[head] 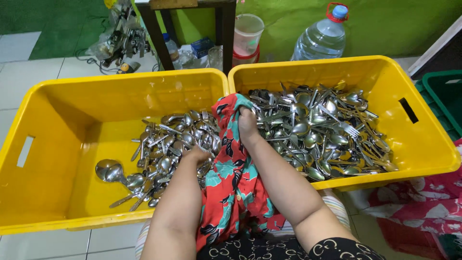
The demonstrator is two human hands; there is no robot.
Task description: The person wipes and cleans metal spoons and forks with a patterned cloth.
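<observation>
A red floral cloth [231, 178] drapes from my lap up over the meeting rims of two yellow bins. My right hand [246, 126] is bunched in the cloth's upper end at the inner edge of the right bin [423, 144]. My left hand [195, 155] grips the cloth lower down, over the left bin [57, 192]; whether a piece of cutlery is inside the cloth is hidden. The right bin holds a deep heap of spoons and forks [320, 130]. In the left bin a smaller pile of cutlery [168, 149] lies towards its right side.
A large water bottle [323, 37] and a lidded plastic tub [247, 33] stand behind the bins, by dark table legs [226, 29]. A green crate [445, 94] sits at far right, with red floral fabric [423, 207] below it. The floor is white tile.
</observation>
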